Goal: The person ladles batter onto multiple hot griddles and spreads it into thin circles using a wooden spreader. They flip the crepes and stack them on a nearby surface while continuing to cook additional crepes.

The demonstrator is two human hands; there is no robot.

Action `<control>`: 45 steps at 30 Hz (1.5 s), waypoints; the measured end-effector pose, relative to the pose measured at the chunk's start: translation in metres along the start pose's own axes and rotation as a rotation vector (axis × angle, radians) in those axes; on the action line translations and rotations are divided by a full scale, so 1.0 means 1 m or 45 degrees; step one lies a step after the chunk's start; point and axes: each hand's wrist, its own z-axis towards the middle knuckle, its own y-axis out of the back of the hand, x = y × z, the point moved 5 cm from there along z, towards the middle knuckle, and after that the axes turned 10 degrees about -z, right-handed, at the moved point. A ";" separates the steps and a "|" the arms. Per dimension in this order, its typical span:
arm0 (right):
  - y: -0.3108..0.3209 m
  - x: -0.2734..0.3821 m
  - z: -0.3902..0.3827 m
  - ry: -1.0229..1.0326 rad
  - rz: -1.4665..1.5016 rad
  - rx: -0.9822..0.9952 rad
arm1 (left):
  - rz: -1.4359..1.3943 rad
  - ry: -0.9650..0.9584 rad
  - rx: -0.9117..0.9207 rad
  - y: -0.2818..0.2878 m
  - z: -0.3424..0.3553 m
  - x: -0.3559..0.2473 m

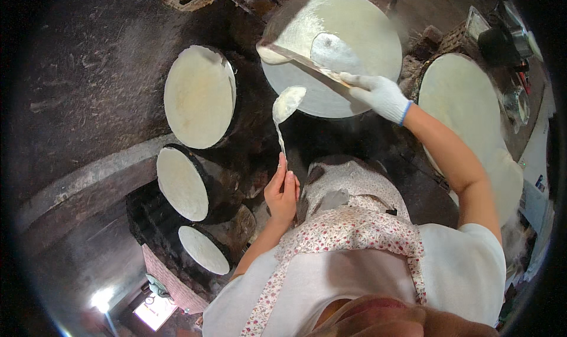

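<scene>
My bare left hand [282,194] is closed around the handle of a ladle [289,103], whose bowl is coated with pale batter. The ladle is at the near left edge of a large round griddle [348,108]. In a white glove with a blue cuff, my right hand [379,96] grips one end of a long flat batter spreader [307,61]. The spreader slants across the griddle, with a blob of batter [273,54] at its far-left end. Pale batter [369,30] covers the griddle's far part, and a whiter round patch [332,49] shows beyond the spreader.
Three more round, pale-topped griddles stand at left: a large one [199,98], a smaller one [182,184] and the smallest [204,250]. Large pale sheets [460,101] lie at right beside my right arm. A black pot [497,46] stands at far right.
</scene>
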 end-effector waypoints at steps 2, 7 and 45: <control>0.018 -0.007 0.009 -0.171 0.048 0.016 | -0.011 0.012 -0.013 0.003 0.001 0.003; 0.017 0.004 0.055 -0.182 -0.206 0.066 | 0.010 0.074 -0.049 -0.002 0.001 0.007; 0.009 -0.017 -0.149 -0.295 0.348 -0.353 | 0.024 -0.067 0.279 0.016 0.052 -0.010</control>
